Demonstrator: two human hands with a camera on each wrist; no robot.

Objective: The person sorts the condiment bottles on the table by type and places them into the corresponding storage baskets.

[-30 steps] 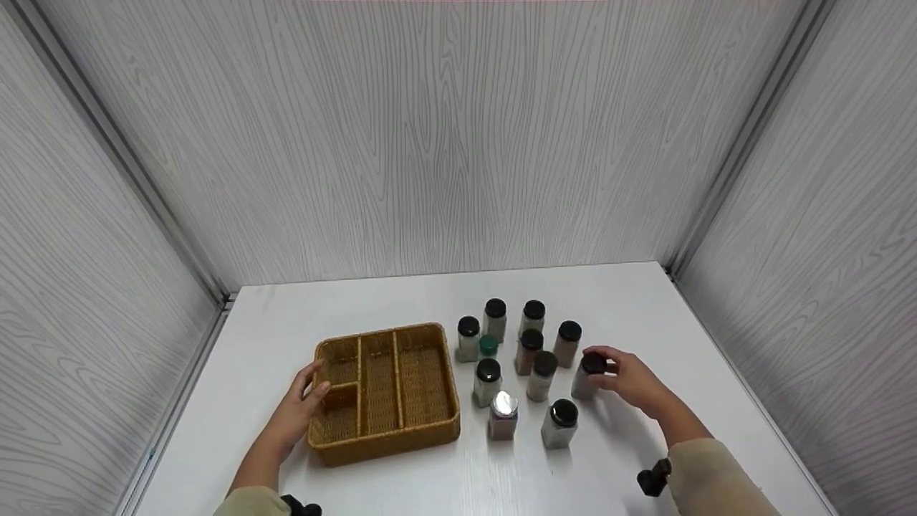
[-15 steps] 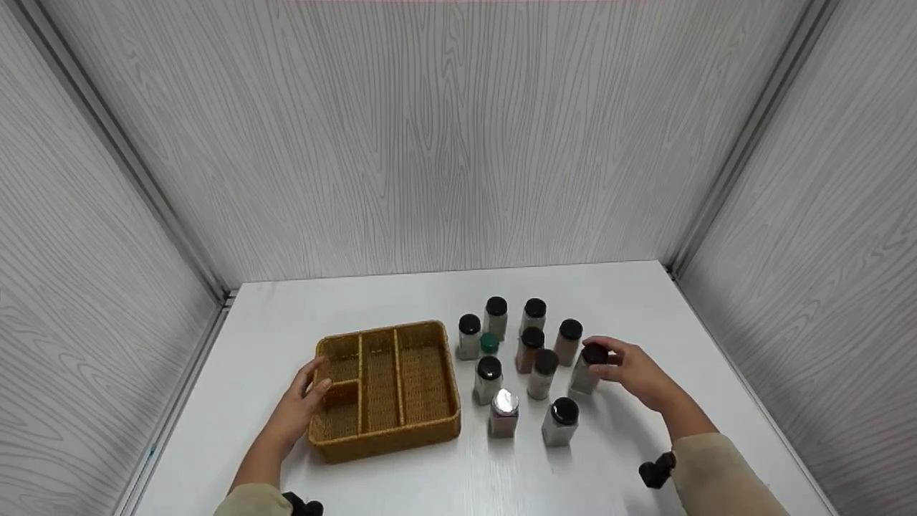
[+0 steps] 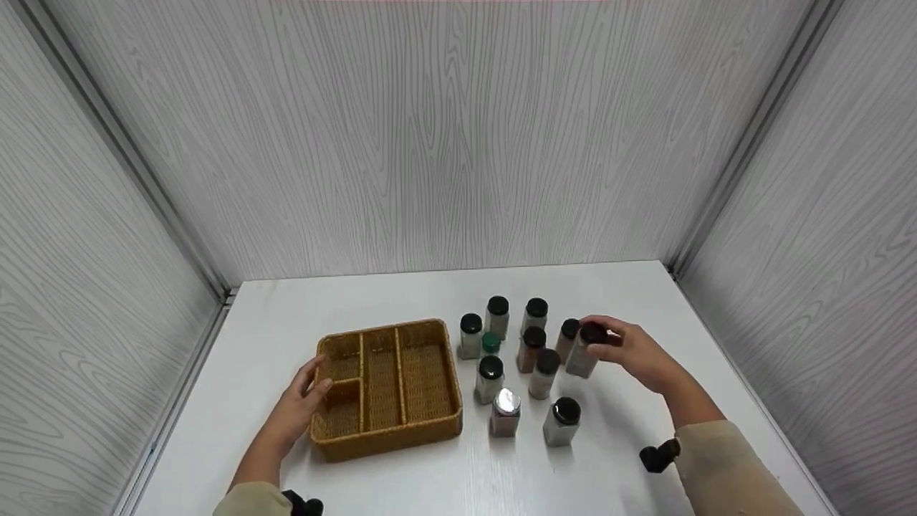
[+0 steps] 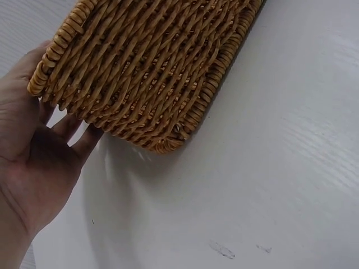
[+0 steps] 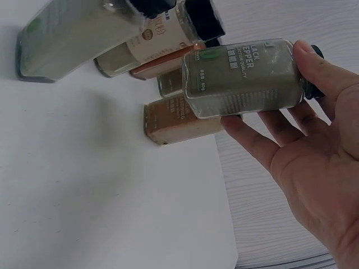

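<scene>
A brown woven basket [image 3: 390, 438] with dividers sits left of centre on the table. At its left side my left hand [image 3: 295, 408] grips the wall, thumb over the rim; in the left wrist view my fingers [image 4: 87, 141] reach along the outside of the weave [image 4: 140, 73]. My right hand [image 3: 639, 356] holds a black pepper spice jar [image 3: 583, 358] by its black cap, thumb and fingers around the top. Lettering reading "pepper" shows on that jar [image 5: 244, 81] in the right wrist view, where it appears raised off the white table.
Several other spice jars stand upright between basket and right hand, among them a green-capped one [image 3: 491, 342], a silver-topped one [image 3: 506, 416] and a front black-capped one [image 3: 562, 423]. A brown-filled jar [image 3: 566, 344] is close beside the held jar. Grey panels [image 3: 444, 143] enclose the table.
My right hand has lifted the pepper jar and moved it slightly away from me, toward the brown-filled jar. The left hand stays at the basket.
</scene>
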